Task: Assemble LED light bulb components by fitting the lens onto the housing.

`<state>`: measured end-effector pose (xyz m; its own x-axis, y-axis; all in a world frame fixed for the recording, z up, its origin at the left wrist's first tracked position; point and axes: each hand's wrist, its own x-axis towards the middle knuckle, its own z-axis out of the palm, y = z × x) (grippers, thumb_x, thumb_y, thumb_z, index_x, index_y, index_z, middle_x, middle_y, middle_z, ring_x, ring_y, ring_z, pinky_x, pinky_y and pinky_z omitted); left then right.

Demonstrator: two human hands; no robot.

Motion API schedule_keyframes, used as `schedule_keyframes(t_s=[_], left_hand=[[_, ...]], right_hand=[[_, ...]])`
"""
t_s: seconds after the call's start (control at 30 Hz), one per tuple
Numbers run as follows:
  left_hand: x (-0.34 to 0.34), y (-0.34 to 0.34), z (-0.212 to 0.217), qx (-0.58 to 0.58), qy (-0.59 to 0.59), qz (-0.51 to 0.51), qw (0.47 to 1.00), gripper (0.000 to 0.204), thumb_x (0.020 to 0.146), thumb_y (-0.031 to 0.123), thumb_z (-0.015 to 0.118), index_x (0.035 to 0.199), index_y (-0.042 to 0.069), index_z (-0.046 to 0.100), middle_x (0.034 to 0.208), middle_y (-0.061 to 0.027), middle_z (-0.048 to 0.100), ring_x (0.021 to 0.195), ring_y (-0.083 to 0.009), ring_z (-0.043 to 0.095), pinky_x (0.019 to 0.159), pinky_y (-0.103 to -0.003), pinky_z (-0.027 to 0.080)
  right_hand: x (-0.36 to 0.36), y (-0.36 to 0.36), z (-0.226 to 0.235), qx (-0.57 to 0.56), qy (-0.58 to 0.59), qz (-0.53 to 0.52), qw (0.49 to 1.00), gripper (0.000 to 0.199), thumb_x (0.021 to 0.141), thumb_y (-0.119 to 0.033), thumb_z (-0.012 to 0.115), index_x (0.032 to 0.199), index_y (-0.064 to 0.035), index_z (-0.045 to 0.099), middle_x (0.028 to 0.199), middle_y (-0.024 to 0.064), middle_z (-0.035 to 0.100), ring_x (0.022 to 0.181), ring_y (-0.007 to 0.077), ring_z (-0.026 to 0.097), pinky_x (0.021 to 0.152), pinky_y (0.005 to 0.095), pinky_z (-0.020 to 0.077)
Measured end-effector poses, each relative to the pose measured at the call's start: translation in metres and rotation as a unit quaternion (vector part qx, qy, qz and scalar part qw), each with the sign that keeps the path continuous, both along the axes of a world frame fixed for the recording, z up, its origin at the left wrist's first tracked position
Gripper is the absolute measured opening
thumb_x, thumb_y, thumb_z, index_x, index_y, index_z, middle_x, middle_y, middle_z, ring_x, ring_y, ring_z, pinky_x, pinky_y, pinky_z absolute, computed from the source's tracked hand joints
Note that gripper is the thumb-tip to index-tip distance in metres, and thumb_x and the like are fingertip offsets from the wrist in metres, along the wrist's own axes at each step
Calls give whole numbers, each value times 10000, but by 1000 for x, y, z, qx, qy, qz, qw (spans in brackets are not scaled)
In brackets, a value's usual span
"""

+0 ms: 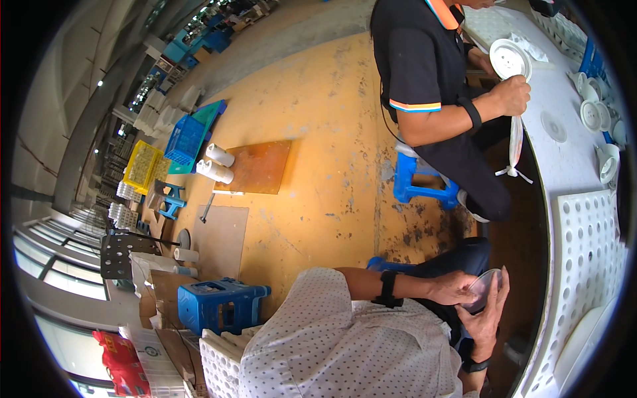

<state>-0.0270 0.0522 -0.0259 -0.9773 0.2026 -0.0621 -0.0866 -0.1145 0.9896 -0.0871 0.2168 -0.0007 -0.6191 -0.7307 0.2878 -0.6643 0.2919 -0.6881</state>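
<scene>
Left hand (453, 288): fingers curled on the rim of a clear round disc (479, 292).
Right hand (490, 317): open fingers cradling the disc.
Nearby: perforated white tray (587, 245).

A thin, clear, round disc (479, 290) is held on edge between both hands, beside the worktop edge.
</scene>
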Motion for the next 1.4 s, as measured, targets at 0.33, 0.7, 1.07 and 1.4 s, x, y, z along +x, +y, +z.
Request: schedule_keyframes(t_s=[0.33,0.7,1.07,1.4], left_hand=[[1,6,1,-66,20,3,998,131,829,102,565,881,-13,528,692,-64,549,630,-99,486,575,-288,419],[1,10,3,-71,12,-3,997,141,812,118,586,816,-17,543,655,-59,545,603,-87,477,541,-289,398],[-7,5,-7,81,-126,-19,989,263,914,88,533,1159,-6,527,1001,-65,608,822,-107,578,711,-238,482],[-27,38,-42,-4,-93,-158,983,314,869,96,560,1143,-49,512,1044,-102,615,920,-151,595,810,-285,482]], right_hand=[[3,9,-6,1,4,-17,1000,1013,484,-130,810,1381,-120,339,1389,269,275,1252,438,341,1004,470,344],[11,14,-4,10,7,-26,1000,1006,480,-129,813,1373,-119,349,1381,269,281,1243,439,351,996,466,355],[11,50,-4,13,50,-73,996,880,476,-285,844,1241,-79,462,1255,280,391,1146,453,418,930,511,381],[32,78,-15,48,14,-139,989,891,612,-333,784,1374,-179,350,1384,211,262,1256,416,295,978,511,344]])
